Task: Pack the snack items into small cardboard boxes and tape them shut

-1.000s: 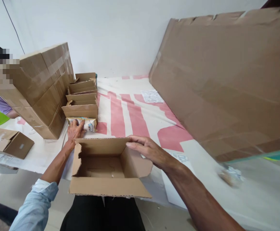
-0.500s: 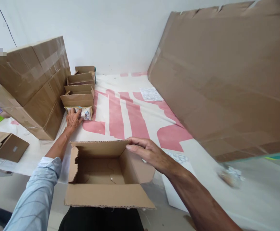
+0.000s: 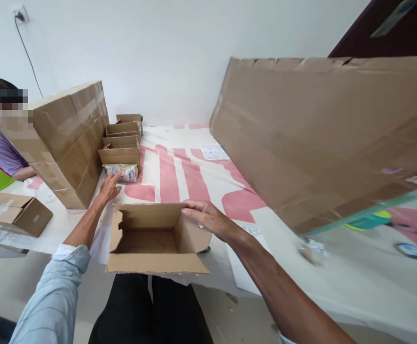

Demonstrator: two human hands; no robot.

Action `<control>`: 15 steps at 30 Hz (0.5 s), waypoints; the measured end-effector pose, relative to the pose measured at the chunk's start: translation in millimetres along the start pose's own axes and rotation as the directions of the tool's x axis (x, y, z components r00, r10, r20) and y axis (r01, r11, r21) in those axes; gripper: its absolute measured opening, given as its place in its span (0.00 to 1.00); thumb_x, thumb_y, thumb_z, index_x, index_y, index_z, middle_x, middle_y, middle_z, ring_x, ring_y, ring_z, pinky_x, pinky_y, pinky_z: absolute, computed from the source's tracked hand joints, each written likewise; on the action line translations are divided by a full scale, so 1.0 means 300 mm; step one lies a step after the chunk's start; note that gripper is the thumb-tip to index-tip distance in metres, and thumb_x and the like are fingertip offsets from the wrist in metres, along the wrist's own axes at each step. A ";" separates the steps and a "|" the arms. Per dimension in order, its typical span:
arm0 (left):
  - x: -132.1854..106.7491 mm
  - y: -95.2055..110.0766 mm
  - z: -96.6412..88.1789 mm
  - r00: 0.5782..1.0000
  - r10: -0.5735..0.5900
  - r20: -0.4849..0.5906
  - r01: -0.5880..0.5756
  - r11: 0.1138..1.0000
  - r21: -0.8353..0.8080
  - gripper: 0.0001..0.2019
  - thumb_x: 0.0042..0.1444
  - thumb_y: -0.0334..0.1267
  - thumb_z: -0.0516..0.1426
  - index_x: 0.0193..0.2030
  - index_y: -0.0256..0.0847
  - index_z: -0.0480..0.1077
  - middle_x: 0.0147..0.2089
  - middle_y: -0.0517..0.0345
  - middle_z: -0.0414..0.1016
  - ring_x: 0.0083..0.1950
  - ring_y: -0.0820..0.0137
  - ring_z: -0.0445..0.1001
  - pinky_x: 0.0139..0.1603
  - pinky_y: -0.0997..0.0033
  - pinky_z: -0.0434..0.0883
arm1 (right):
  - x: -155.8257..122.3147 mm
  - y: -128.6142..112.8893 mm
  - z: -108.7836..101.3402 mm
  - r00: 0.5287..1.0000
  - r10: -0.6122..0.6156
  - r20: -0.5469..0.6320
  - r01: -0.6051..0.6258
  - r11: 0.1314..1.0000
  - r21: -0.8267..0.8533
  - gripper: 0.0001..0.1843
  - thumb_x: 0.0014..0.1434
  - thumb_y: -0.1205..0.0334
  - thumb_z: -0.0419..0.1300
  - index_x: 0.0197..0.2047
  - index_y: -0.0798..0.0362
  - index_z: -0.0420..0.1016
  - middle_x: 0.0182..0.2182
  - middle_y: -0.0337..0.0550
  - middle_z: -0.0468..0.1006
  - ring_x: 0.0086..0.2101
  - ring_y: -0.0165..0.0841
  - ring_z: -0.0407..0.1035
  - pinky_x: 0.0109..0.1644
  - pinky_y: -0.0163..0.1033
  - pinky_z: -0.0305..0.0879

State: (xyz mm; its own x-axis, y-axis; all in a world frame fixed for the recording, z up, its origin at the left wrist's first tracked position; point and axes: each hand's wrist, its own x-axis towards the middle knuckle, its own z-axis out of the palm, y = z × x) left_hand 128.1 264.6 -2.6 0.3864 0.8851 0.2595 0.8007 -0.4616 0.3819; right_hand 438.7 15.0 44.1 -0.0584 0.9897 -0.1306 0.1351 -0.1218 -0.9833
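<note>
An open, empty cardboard box (image 3: 156, 264) sits in front of me at the table edge, its flaps spread outward. My right hand (image 3: 208, 217) pinches the box at its far right corner, thumb and fingers closed over the cardboard. My left hand (image 3: 110, 187) is stretched forward beyond the box with its fingers apart, holding nothing. Its fingertips are at the near side of a printed plastic packet (image 3: 126, 173); whether they touch it I cannot tell. The packet lies in the nearest of several small open cartons (image 3: 120, 155) lined up toward the wall.
Stacked taped boxes (image 3: 68, 138) stand left of the cartons, with a co-worker in a purple sleeve (image 3: 5, 148) behind. A closed carton (image 3: 16, 214) lies at left. A large cardboard panel (image 3: 316, 129) leans at right. A printed sheet (image 3: 214, 152) and a blurred small bag (image 3: 312, 251) lie on the table.
My left hand has drawn back a little from the packet, its fingers now more extended. My right hand still holds the box corner. The whole view has shifted and tilted upward.
</note>
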 end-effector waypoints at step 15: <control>-0.786 -0.036 -0.084 0.943 -0.295 -0.154 0.210 0.886 -0.414 0.15 0.57 0.47 0.60 0.45 0.42 0.81 0.42 0.49 0.85 0.41 0.59 0.84 0.37 0.62 0.80 | 0.150 -0.052 0.057 0.983 -0.130 -0.133 0.119 0.989 -0.088 0.26 0.46 0.34 0.69 0.31 0.50 0.80 0.28 0.42 0.80 0.27 0.33 0.65 0.31 0.39 0.56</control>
State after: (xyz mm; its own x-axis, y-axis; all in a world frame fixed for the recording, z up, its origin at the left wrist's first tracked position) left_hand 16.8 59.4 -45.5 0.0576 0.9616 0.2684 0.6005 -0.2482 0.7601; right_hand 417.1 60.0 51.3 0.0563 0.9983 0.0163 0.2139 0.0039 -0.9768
